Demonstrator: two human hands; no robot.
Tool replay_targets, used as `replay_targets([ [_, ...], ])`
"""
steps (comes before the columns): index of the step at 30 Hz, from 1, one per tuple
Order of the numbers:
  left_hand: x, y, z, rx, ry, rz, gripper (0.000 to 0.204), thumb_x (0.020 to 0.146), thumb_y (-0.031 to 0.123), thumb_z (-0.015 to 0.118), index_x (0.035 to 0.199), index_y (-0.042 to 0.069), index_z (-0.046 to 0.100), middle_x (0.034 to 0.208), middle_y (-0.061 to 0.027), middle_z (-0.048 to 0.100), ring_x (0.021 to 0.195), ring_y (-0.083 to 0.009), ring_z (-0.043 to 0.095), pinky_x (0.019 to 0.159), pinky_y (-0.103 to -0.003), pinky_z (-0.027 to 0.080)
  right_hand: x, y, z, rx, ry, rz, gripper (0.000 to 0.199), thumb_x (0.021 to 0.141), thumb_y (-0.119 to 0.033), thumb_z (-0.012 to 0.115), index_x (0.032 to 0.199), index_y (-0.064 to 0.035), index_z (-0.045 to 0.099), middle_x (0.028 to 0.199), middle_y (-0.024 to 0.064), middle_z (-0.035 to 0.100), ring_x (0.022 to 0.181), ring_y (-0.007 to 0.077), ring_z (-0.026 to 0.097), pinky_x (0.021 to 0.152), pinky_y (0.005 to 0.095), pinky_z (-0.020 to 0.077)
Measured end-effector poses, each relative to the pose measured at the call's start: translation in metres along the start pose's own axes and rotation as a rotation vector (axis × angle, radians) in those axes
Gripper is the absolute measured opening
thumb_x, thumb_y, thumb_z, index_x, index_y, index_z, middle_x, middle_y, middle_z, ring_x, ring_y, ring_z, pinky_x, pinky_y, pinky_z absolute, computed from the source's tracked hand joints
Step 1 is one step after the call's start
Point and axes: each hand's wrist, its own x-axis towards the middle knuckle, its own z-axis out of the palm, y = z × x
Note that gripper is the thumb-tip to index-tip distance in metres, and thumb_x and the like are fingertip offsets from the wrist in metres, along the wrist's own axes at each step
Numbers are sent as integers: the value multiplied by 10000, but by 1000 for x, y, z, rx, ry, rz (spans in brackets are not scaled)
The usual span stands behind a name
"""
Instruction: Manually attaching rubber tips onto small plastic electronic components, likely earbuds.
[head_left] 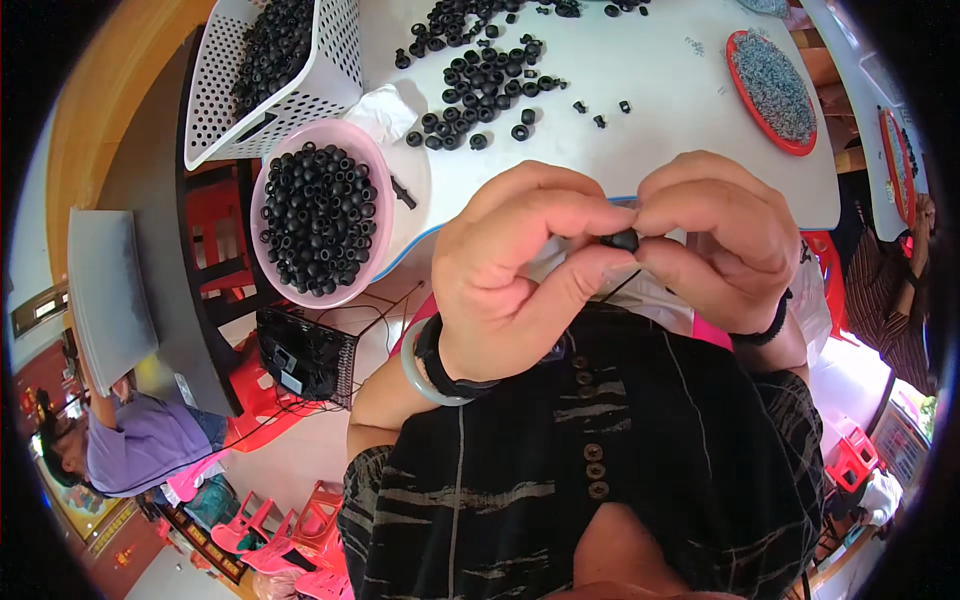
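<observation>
While both hands meet close to the chest, a small black ring [623, 240] sits pinched between their fingertips, just off the near edge of the bench [640, 150].

Far left of the hands: a white perforated basket [215, 95], tilted, heaped with black rings. Just below it, a pink bowl [375, 175] full of the same rings, resting at the bench corner, near the left hand, likely kept there for easy picking.

Left hand [520, 270]: curled nearly closed, thumb and forefinger pressed onto the left side of the ring. A pale bangle [420, 380] and a dark band sit on the wrist. The grip looks like a steadying hold, judging by the tight finger curl.

Beyond the hands, on the bench top: a loose scatter of black rings [480, 85], spread flat, with a few smaller black bits apart to the right of it.

Right hand [715, 240]: also curled almost shut, fingertips gripping the ring's right side; a dark beaded bracelet [770, 330] on the wrist. A thin dark strand [620, 288] runs down from the ring; what it is cannot be told.

Beyond and right of the right hand: a red tray [745, 95] holding fine grey pieces, well apart from the rings, probably to keep the two kinds separate.
</observation>
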Motion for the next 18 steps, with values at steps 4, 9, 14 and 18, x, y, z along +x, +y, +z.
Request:
replay_targets([
  [4,0,-16,7,-280,-2,35,328,911,-66,767,1220,-65,655,1083,-106,693,935,-134,677,834,-260,537,-3,4,6,55,121,-54,332,741,39,842,1051,-38,751,1000,128,717,790,223,694,657,313,548],
  [9,0,-18,11,-430,25,58,529,906,-82,772,1375,-56,528,1047,-84,674,870,-104,640,776,-244,510,-1,4,-1,24,31,-128,368,753,22,845,1106,-41,761,1031,140,716,809,234,705,679,319,566],
  [14,-3,-8,16,-193,31,82,575,853,-54,819,1348,-46,526,1059,-130,662,931,-154,647,867,-282,536,-10,9,5,11,24,-143,379,758,12,852,1120,-41,757,1018,140,723,817,242,719,679,318,571],
  [18,-1,-11,15,-111,5,131,581,866,-54,807,1366,-52,512,1063,-127,658,929,-153,643,867,-290,529,-13,10,8,4,104,-134,378,764,30,836,1124,-43,746,990,136,725,817,251,723,679,323,575],
])
